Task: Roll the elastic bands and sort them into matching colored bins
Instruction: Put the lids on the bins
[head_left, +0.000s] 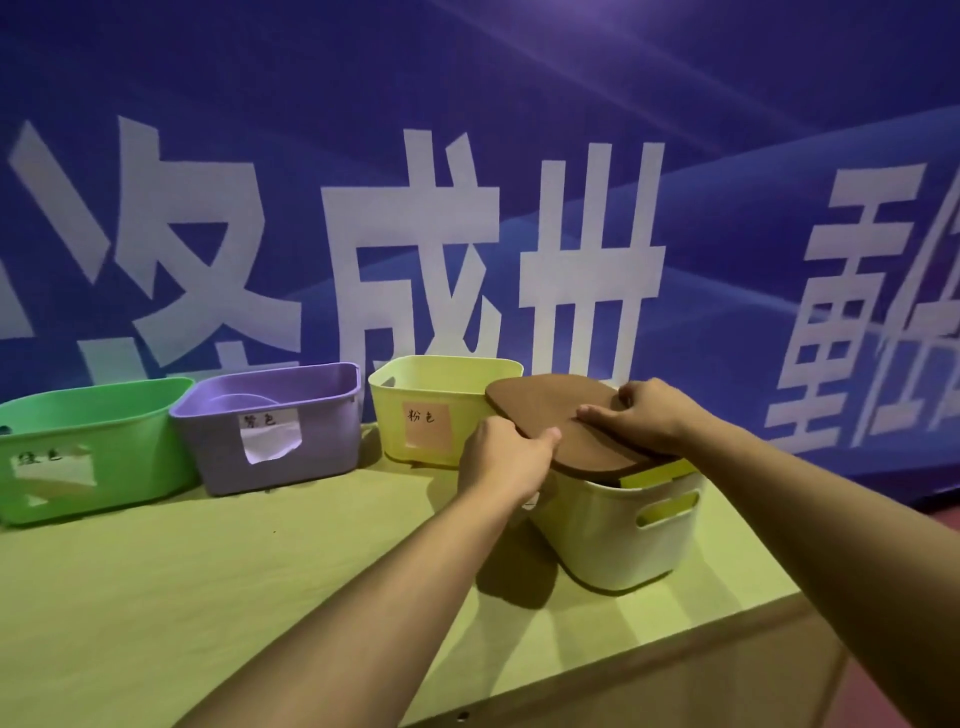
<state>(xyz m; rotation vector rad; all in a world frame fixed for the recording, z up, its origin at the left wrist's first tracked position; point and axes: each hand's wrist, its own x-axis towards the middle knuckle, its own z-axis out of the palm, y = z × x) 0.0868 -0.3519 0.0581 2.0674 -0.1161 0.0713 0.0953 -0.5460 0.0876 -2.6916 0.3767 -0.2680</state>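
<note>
So there's a bench (156, 597) with a yellow-green cover, and a big blue banner (467, 156) with white lettering right behind it. Four bins: green bin (93, 447), purple bin (280, 431), yellow bin (431, 410), each labelled, plus a white bin (618, 525) nearest. Left hand (506, 457) and right hand (649, 413) both grip its brown lid (550, 415), tilted up. No elastic bands visible; the lid blocks the inside.
</note>
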